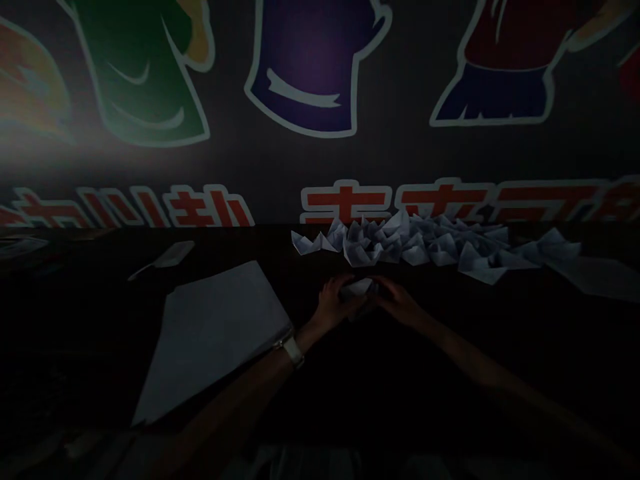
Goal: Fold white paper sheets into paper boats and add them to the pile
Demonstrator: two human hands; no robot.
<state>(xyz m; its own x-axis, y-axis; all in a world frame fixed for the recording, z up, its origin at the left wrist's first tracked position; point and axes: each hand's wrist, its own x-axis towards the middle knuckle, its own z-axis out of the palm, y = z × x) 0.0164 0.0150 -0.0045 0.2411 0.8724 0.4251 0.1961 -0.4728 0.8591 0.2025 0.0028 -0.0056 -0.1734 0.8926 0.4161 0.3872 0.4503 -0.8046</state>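
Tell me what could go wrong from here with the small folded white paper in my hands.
Dim light could hide the creases of the small folded white paper between your left hand and right hand, so a fold might go crooked. The pale-banded wristwatch sits at the edge of the flat white paper sheets and may drag them. Reaching forward might crush the pointed white paper shapes.

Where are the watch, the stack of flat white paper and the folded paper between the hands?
Watch (294, 352): head view, on its light band.
Stack of flat white paper (220, 333): head view, middle of the top sheet.
Folded paper (360, 288): head view, on its pale upper face.
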